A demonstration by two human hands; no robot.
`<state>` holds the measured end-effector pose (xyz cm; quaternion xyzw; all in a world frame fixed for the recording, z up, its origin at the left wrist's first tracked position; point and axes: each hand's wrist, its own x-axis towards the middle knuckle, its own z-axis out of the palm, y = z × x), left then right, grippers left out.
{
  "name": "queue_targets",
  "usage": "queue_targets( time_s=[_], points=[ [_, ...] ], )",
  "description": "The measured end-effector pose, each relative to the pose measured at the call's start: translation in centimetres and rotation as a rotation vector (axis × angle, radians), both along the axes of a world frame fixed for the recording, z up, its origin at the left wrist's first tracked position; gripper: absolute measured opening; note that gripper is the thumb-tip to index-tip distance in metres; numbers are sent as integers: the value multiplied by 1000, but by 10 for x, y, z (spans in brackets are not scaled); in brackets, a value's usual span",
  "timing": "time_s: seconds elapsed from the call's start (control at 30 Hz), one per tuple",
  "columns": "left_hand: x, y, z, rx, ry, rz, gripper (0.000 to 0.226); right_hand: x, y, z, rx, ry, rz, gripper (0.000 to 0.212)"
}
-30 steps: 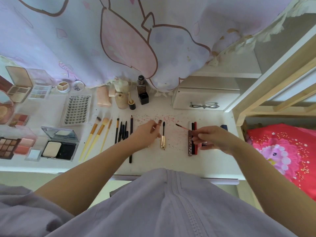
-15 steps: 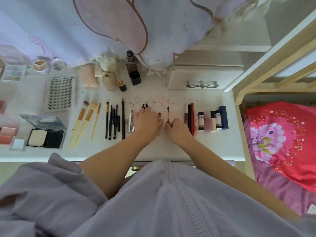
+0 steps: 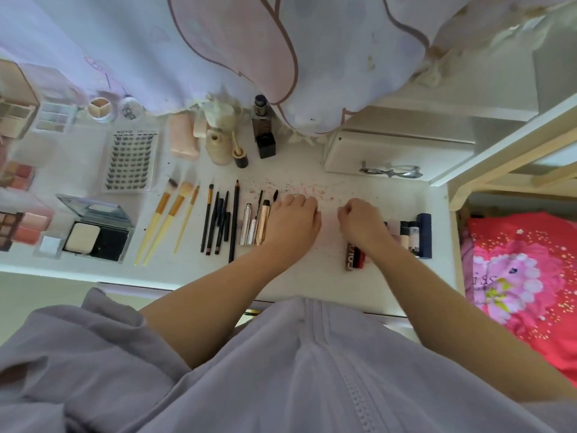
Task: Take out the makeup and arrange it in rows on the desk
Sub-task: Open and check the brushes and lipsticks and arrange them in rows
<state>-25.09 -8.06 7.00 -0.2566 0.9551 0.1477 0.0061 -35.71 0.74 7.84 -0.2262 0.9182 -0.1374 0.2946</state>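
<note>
We see long thin makeup lying in a row on the flat white desk (image 3: 312, 267), each piece pointing away from us. The shiny gold mascara tube (image 3: 263, 225) sits just beside the left hand (image 3: 293, 221). That hand lies knuckles up with fingers curled under; we cannot tell if it holds anything. The right hand (image 3: 362, 221) is curled too, over a dark red lipstick tube (image 3: 351, 256). Three yellow wooden brushes (image 3: 168, 220) with soft tips lie farther left.
</note>
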Motion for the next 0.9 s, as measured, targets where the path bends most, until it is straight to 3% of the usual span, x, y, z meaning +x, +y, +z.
queue_targets(
  time_s=[0.17,0.33,0.53,0.67,0.8,0.9],
  points=[
    [-32,48,-10,100,-124,-99,32,-48,10,1,71,-27,21,23],
    [-44,59,-26,121,-241,-6,40,-54,7,-7,59,-64,81,29],
    [-41,54,-19,313,-180,138,35,-58,2,-4,50,-84,117,46],
    [-24,39,2,386,-56,75,25,-58,-1,17,42,-198,94,47],
    [-5,12,18,326,-17,-18,23,-53,7,42,-178,-514,-6,32],
    [3,-7,33,282,-24,-56,28,-41,12,56,-326,-563,-3,22]
  ],
)
